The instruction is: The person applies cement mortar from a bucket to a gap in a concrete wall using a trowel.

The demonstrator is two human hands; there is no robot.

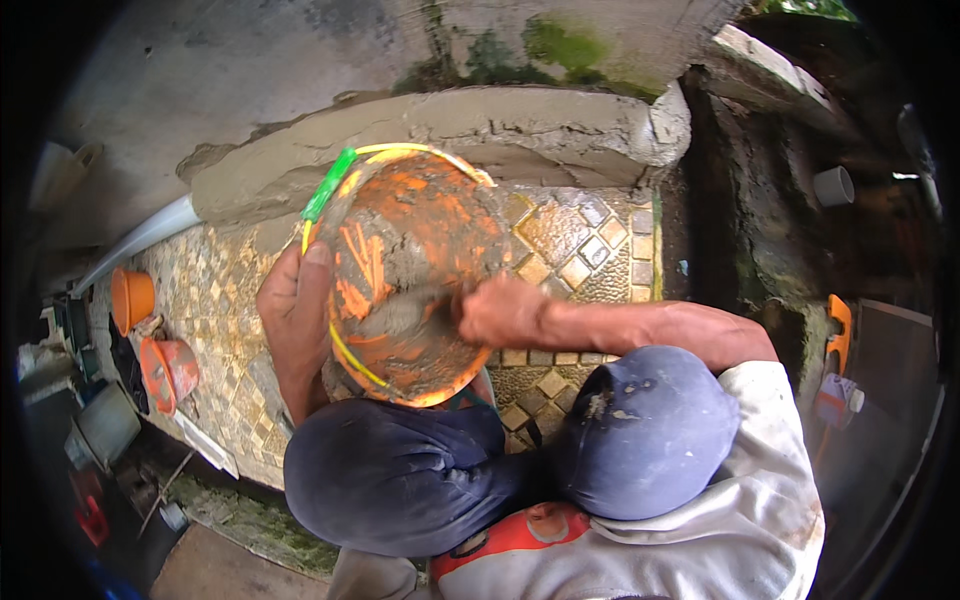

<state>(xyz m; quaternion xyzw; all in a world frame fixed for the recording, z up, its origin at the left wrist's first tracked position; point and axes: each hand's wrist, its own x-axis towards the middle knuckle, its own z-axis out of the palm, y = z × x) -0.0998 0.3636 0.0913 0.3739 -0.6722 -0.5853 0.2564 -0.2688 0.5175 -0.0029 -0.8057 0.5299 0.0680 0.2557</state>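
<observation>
An orange bucket (pixel 452 388), smeared inside with wet grey mortar (pixel 400 225), is tilted so its mouth faces me. My left hand (pixel 298 305) grips its left rim, thumb at the edge and fingers round the outside. A yellow handle with a green grip (pixel 329 186) lies along the upper left of the rim. My right hand (pixel 505 312) is closed and reaches in over the right side of the bucket. It is slightly blurred, and whatever it holds against the mortar cannot be made out.
A mortar-coated ledge (pixel 430 125) runs along the wall ahead. Patterned tiles (pixel 570 235) cover the floor. To the left stand an orange bucket (pixel 133 300), a mortar-stained red one (pixel 170 372) and a grey pipe (pixel 140 240). An orange-handled tool (pixel 838 335) and a bottle (pixel 838 400) are far right.
</observation>
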